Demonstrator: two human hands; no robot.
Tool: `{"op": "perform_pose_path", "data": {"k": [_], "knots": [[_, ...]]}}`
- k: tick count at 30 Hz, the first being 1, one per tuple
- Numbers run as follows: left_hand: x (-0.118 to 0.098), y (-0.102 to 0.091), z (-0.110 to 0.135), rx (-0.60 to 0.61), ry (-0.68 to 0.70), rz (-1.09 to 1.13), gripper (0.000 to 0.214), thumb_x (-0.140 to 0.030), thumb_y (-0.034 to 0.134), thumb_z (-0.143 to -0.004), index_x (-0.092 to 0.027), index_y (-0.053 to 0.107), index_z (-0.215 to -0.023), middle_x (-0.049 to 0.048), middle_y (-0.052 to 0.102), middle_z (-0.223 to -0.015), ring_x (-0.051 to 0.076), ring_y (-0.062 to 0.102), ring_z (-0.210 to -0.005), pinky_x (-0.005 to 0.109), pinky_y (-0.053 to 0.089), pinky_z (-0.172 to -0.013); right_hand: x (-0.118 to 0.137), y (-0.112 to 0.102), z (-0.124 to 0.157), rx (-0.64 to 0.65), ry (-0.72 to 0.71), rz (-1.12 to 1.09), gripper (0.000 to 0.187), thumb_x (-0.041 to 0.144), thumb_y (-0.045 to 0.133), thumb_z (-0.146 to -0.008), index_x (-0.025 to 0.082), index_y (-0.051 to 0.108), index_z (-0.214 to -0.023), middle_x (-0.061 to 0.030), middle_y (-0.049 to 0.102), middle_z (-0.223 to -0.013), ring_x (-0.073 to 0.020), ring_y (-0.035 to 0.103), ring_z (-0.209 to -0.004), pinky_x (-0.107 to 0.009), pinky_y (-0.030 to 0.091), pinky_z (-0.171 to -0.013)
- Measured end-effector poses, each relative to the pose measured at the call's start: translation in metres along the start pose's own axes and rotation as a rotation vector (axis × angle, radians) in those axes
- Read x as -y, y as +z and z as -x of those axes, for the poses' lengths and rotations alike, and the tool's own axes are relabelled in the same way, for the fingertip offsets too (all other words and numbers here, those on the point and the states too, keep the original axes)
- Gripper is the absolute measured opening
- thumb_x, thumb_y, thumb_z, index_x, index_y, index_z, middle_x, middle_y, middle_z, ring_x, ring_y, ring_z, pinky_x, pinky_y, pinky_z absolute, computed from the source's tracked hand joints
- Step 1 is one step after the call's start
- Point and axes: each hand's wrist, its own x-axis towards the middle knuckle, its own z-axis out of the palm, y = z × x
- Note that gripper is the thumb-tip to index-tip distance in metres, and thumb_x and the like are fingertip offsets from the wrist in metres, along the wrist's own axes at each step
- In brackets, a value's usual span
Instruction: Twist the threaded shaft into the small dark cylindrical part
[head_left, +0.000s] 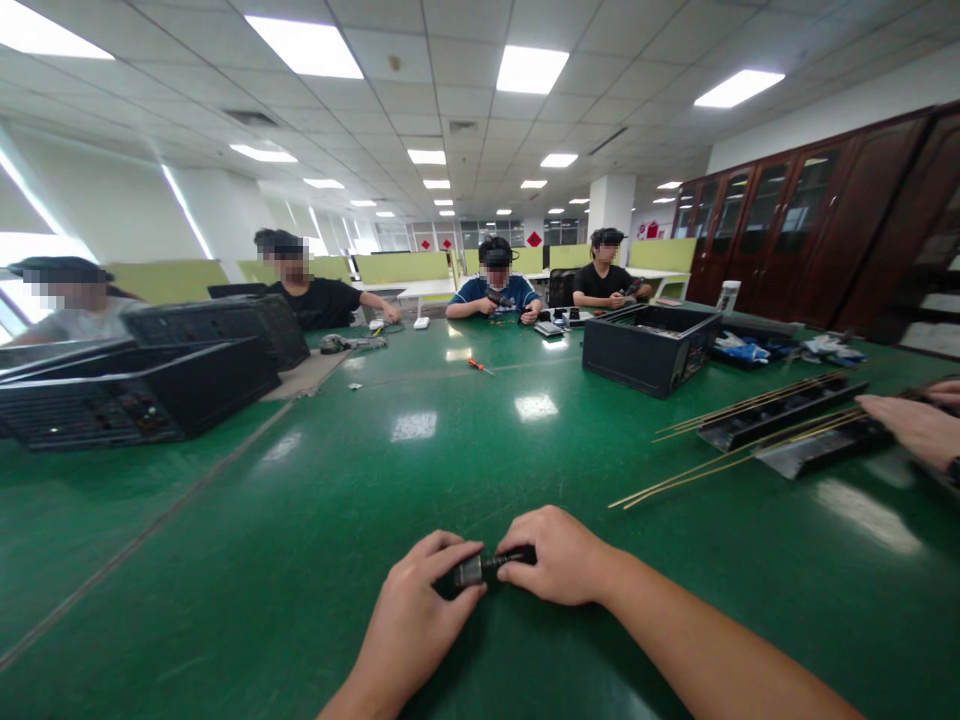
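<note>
My left hand (420,610) and my right hand (559,555) rest on the green table (300,520) near its front edge. Together they grip a small dark cylindrical part with a metal end (480,570). The left fingers close round its metal end, the right fingers pinch its dark end. Most of the part is hidden under the fingers.
Black computer cases (142,385) lie at the left and another open case (649,345) at the right. Black trays with thin sticks (780,420) lie right, touched by another person's hand (911,425). A red screwdriver (480,366) lies mid-table. Several people sit at the far side.
</note>
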Motion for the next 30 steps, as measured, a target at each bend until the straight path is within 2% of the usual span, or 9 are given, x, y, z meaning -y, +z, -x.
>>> {"op": "perform_pose_path", "data": {"k": [30], "knots": [[0.0045, -0.0002, -0.0012, -0.015, -0.034, 0.006, 0.03, -0.018, 0.071, -0.076, -0.028, 0.079, -0.103, 0.0009, 0.074, -0.097, 0.021, 0.072, -0.091, 0.032, 0.058, -0.086, 0.0001, -0.005, 0.0012, 0.001, 0.053, 0.003, 0.019, 0.029, 0.071, -0.087, 0.02, 0.079, -0.101, -0.0043, 0.077, -0.09, -0.0183, 0.069, -0.081, -0.025, 0.049, -0.075]]}}
